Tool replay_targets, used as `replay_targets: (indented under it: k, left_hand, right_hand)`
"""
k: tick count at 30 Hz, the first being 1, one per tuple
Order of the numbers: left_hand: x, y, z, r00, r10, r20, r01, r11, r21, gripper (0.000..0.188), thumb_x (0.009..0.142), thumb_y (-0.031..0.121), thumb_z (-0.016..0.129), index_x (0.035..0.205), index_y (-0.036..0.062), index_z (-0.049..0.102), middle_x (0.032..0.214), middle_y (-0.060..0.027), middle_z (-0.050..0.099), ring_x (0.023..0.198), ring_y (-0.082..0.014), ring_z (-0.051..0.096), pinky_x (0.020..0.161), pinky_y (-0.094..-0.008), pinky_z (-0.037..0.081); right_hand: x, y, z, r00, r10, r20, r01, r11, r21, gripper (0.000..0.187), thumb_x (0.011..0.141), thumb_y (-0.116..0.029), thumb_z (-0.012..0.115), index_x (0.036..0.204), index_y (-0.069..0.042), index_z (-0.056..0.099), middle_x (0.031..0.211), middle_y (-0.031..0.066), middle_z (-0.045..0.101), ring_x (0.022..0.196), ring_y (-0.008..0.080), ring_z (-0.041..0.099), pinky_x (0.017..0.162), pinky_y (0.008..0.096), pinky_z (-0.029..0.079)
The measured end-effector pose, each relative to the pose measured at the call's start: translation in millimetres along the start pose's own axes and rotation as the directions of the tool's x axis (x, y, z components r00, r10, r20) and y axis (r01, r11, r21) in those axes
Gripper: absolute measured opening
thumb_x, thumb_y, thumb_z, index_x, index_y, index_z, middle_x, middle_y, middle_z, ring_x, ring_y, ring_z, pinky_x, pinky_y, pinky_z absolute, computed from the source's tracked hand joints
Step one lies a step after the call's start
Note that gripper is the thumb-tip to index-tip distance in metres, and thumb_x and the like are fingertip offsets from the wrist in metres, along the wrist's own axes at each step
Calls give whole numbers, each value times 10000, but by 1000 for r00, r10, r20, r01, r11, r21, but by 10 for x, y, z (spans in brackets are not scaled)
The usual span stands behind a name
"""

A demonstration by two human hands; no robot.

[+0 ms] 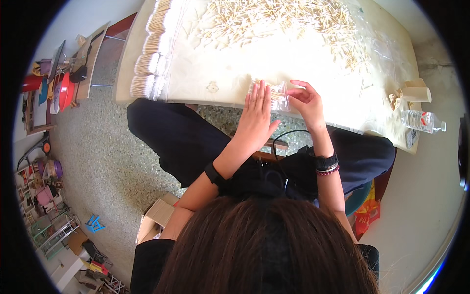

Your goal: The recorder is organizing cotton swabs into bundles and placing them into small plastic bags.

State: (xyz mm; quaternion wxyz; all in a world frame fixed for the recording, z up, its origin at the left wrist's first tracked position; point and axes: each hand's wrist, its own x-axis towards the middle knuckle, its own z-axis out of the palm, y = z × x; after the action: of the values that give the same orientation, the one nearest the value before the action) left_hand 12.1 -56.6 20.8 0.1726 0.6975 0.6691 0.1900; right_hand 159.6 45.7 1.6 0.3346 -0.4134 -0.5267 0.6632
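Note:
A small clear plastic bag (281, 99) with cotton swabs in it lies at the near edge of the table (205, 68). Across the bag's left part rests my left hand (255, 117), palm down, its fingers stretched out and the thumb apart. At the bag's right end is my right hand (308, 104), thumb and forefinger brought together in a pinch on the plastic edge. Beyond my hands spreads a large heap of loose cotton swabs (279, 22).
Packed bundles of cotton swabs (143, 85) line the table's left edge. On the right lie a clear water bottle (422, 121) and a pale cardboard piece (416, 92). A cardboard box (159, 215) sits on the floor at left, and a blue stool (94, 224) stands farther off.

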Motion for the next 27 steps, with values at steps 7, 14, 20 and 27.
replay_targets:
  k: [7, 14, 20, 27]
  left_hand:
    - [3, -1, 18, 1000, -26, -3, 26, 997, 75, 787, 866, 285, 580, 1410, -76, 140, 1482, -261, 104, 1378, -405, 128, 1104, -487, 182]
    - [44, -52, 86, 999, -20, -46, 24, 997, 75, 777, 867, 297, 579, 1409, -72, 160, 1481, -259, 117, 1376, -403, 137, 1102, -492, 184]
    - [86, -74, 97, 999, 1, -43, 1, 999, 44, 779, 863, 292, 587, 1404, -77, 165, 1483, -256, 110, 1373, -409, 141, 1100, -500, 187]
    - [138, -109, 87, 999, -10, -48, 11, 999, 33, 799, 855, 276, 601, 1413, -68, 144, 1486, -257, 98, 1371, -427, 133, 1090, -533, 174]
  right_hand:
    - [2, -11, -38, 998, -44, -55, 41, 998, -46, 376, 792, 46, 643, 1153, -13, 555, 909, 85, 660, 870, 122, 626, 788, 235, 499]
    - [-12, -45, -61, 999, -50, 10, 51, 995, -89, 360, 801, 17, 662, 1146, -4, 562, 898, 91, 659, 853, 121, 631, 781, 233, 507]
    - [-1, 20, -23, 997, -63, -53, 58, 994, -92, 295, 796, 17, 663, 1082, -1, 597, 853, 85, 672, 804, 110, 635, 723, 221, 512]
    - [50, 101, 302, 972, -141, -190, 111, 981, -161, 289, 796, 46, 597, 1077, -18, 615, 828, 85, 679, 787, 95, 636, 731, 233, 519]
